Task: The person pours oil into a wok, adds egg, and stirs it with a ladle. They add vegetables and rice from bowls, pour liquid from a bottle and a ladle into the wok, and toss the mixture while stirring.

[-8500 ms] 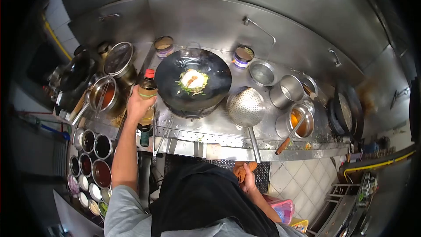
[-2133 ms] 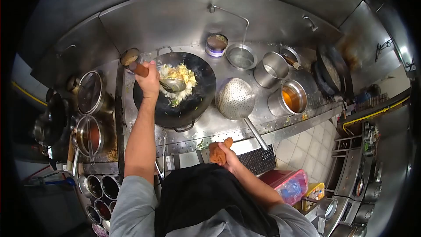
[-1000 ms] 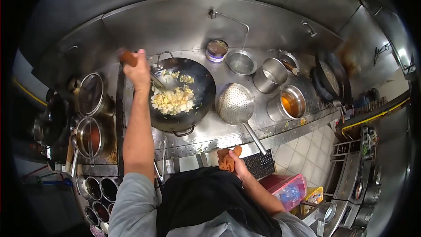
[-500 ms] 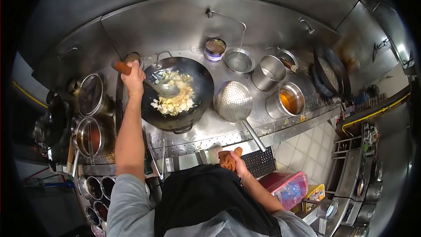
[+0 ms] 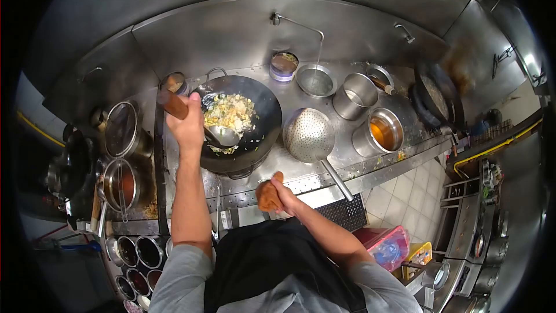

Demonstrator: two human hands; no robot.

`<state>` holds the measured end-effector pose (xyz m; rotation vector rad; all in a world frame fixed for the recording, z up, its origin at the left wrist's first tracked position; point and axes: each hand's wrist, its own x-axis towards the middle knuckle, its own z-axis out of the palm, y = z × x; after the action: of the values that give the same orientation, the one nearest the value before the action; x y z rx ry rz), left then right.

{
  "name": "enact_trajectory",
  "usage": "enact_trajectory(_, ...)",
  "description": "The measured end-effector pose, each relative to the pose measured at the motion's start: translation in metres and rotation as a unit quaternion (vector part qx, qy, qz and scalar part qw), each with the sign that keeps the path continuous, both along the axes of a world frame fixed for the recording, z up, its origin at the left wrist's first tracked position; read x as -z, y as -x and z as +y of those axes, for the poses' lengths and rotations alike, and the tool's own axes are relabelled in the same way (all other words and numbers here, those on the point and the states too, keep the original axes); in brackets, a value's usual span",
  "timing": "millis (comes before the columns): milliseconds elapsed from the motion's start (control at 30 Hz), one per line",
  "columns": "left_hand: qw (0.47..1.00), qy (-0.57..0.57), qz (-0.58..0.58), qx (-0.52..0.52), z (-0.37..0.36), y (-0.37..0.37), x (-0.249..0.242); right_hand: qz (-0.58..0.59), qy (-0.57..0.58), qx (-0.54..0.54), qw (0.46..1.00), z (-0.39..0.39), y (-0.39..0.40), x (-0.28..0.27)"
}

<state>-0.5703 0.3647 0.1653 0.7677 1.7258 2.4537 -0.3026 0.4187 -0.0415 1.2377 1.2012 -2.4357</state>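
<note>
My left hand [image 5: 187, 126] is closed round the wooden handle of a wok ladle [image 5: 223, 137]. Its metal bowl rests among chopped pale-yellow and white food [image 5: 230, 110] with green bits, which looks like egg fried with rice or something similar. The food lies in a large black wok [image 5: 263, 122] with loop handles at back and front. In front of the wok, my right hand [image 5: 284, 195] grips a folded orange-brown cloth [image 5: 268, 195], held apart from the wok's front handle.
Right of the wok lies a perforated strainer [image 5: 308, 135], its handle over the counter edge. Beyond it are steel pots, one with amber liquid [image 5: 382, 132], a water bowl [image 5: 316, 81] under a tap, and a tin [image 5: 284, 67]. Several seasoning pots [image 5: 149, 251] stand at lower left.
My left hand has come nearer and slightly right, drawing the ladle toward the wok's near side. The food has shifted toward the back. My right hand has moved forward and left with the cloth.
</note>
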Motion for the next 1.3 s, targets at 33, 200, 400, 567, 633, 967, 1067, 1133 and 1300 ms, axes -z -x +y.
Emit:
enact_trajectory(33,1.0,0.002,0.0,0.002,0.008,0.007,0.022,0.015,0.006,-0.021,1.0,0.001,0.016,-0.003)
enact_trajectory(200,0.999,0.023,0.037,0.003,0.042,0.045,0.02,-0.011,0.088,-0.009,0.996,-0.004,0.087,0.003)
enact_trajectory(400,0.99,0.024,0.107,-0.089,0.062,0.071,0.078,-0.007,0.138,0.064,0.988,-0.01,0.112,0.031)
enact_trajectory(567,0.99,0.026,-0.13,0.051,0.029,0.065,-0.034,0.083,0.107,0.156,0.978,-0.021,0.055,-0.029)
enact_trajectory(633,0.982,-0.026,-0.146,0.12,-0.001,0.059,-0.071,0.089,0.12,0.134,0.98,-0.018,0.037,-0.053)
enact_trajectory(967,0.991,-0.109,-0.072,0.01,-0.022,0.043,-0.051,0.082,0.099,0.161,0.979,-0.067,-0.032,-0.005)
enact_trajectory(1067,0.993,-0.094,-0.007,0.074,-0.044,-0.014,-0.074,0.077,0.103,0.198,0.972,-0.058,-0.01,-0.015)
enact_trajectory(1133,0.999,-0.032,-0.006,0.005,-0.014,-0.036,-0.029,0.063,0.091,0.164,0.98,-0.035,0.032,-0.032)
enact_trajectory(1300,0.994,-0.061,0.052,-0.072,0.004,0.01,-0.004,0.086,0.057,0.112,0.988,-0.05,-0.012,-0.029)
